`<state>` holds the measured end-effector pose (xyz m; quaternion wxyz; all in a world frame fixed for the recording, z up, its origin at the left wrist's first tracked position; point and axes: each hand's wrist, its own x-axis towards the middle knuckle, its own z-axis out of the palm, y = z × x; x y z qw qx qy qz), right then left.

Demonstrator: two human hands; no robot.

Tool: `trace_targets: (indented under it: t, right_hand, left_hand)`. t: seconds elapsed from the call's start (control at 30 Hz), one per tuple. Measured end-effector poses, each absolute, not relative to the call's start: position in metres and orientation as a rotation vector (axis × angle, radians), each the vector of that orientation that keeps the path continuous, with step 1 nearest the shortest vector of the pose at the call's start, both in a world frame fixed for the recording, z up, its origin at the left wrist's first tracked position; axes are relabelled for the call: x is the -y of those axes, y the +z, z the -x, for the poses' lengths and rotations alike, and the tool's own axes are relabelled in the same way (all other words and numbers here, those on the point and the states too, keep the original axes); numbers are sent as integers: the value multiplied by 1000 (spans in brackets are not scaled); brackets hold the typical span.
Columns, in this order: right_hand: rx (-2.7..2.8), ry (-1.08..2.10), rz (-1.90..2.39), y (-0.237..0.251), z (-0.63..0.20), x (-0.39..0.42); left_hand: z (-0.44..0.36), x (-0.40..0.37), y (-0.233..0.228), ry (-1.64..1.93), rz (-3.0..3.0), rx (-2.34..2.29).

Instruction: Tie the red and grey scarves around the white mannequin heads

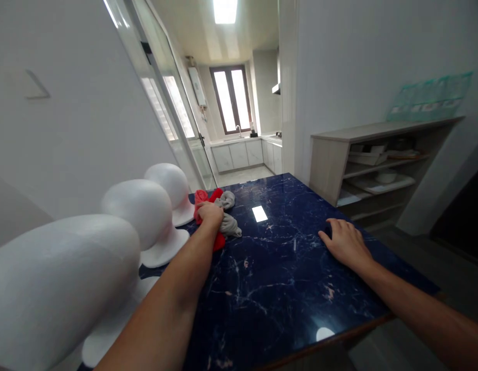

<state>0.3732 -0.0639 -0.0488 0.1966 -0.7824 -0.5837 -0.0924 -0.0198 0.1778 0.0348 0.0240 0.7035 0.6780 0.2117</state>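
Observation:
My left hand (pixel 210 213) reaches far across the dark blue marble table (pixel 285 278) and rests closed on a small heap of cloth: a red piece (pixel 203 196) and a grey piece (pixel 230 224) tangled together. My right hand (pixel 345 242) lies flat on the table top near its right edge, fingers spread, holding nothing. Three white foam mannequin heads stand in a row along the table's left side: a near one (pixel 56 288), a middle one (pixel 146 211) and a far one (pixel 171 185) just left of the cloth heap.
A white wall runs along the left. A wooden shelf unit (pixel 378 165) with dishes stands to the right of the table. Beyond the table a glass sliding door (pixel 177 123) opens onto a kitchen with white cabinets (pixel 239 153) and a window (pixel 231 98).

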Motion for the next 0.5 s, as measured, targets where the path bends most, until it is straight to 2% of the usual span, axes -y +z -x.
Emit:
trace_targets:
  t: [0.1, 0.2, 0.3, 0.5]
  right_hand:
    - [1643, -266, 2202, -48, -373, 65]
    - [1641, -257, 2205, -46, -372, 65]
    - [1636, -246, 2210, -43, -371, 65]
    - [1629, -272, 2252, -38, -366, 67]
  left_hand:
    - [9, -166, 24, 560, -2293, -2330]
    - [-5, -141, 15, 315, -2599, -2066]
    - [-6, -113, 10, 112, -2650, -1907]
    - [28, -57, 12, 71, -2829, -1922]
